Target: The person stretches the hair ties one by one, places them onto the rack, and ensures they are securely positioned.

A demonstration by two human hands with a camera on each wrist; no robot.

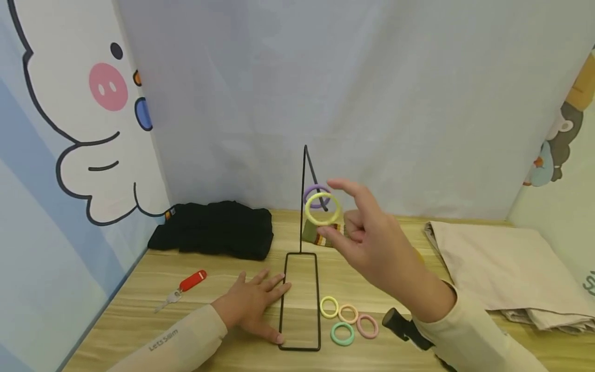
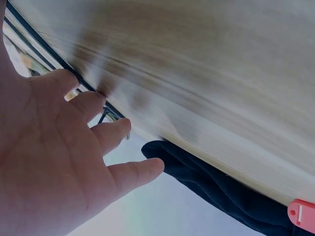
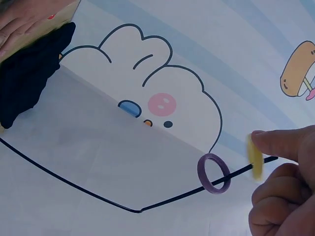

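Right hand point(image 1: 381, 243): raised near the free end of a sloping arm point(image 1: 313, 168); thumb and index finger are parted widely around a ring, the other fingers curled inward.
Raised yellow ring point(image 1: 307, 210): seen around the arm's end, its lower rim met by the thumb; whether it is pinched by the index finger cannot be told. It is blurred in the right wrist view.
Purple ring point(image 3: 201, 172): hung on the same arm, farther from the tip.
Left hand point(image 1: 253, 305): laid palm down on the wood-grain table point(image 1: 246, 354), fingers spread, fingertips set at the left bar of the base point(image 1: 318, 305).
Loose rings: yellow ring point(image 1: 322, 306), orange ring point(image 1: 348, 322), pink ring point(image 1: 376, 326) and green ring point(image 1: 332, 333), grouped just right of the base.
Key point(image 1: 173, 297): joined to a red tag point(image 1: 192, 280), left of the left hand.
Cloths: black cloth point(image 1: 214, 230) heaped at back left, striped cloth point(image 1: 312, 236) partly hidden behind the arm, beige cloth point(image 1: 497, 266) folded at right.
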